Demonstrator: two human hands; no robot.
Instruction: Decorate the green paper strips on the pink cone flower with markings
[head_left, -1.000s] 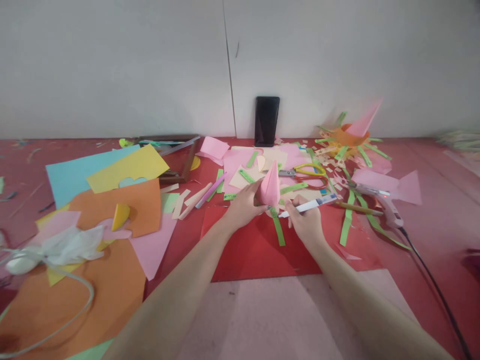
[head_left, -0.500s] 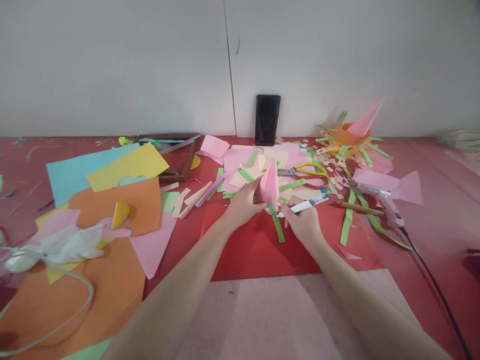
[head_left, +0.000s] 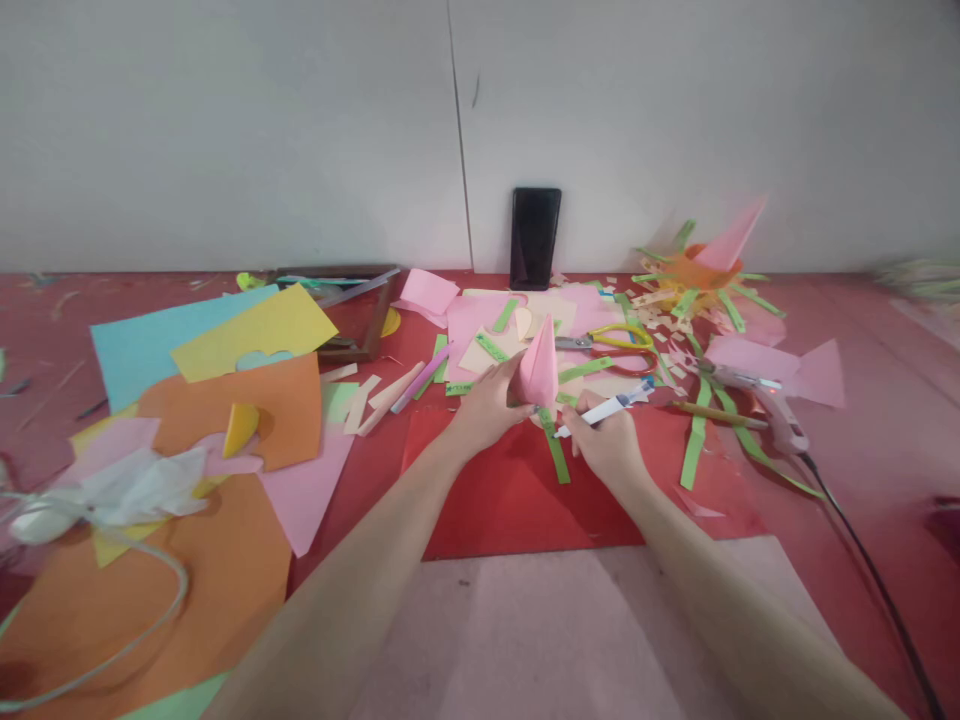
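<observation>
My left hand (head_left: 491,402) is closed round the lower left side of a pink paper cone (head_left: 540,365), which points upward. From under the cone a green paper strip (head_left: 556,455) runs toward me over a red sheet (head_left: 510,510). In my right hand (head_left: 609,440) is a white marker pen (head_left: 600,411), gripped like a writing tool, its tip down at the strip. Dark marks show on the strip near the cone, too small to read. My left fingertips are partly hidden behind the cone.
Scissors (head_left: 619,340) with yellow and red handles lie behind my right hand. A glue gun (head_left: 780,415) with a black cord rests at the right, near an orange paper piece with green strips (head_left: 701,268). A phone (head_left: 535,240) leans on the wall. Coloured sheets (head_left: 232,410) cover the left.
My right hand has shifted slightly left and down along the green strip with the marker pen. The left hand still holds the cone in nearly the same spot.
</observation>
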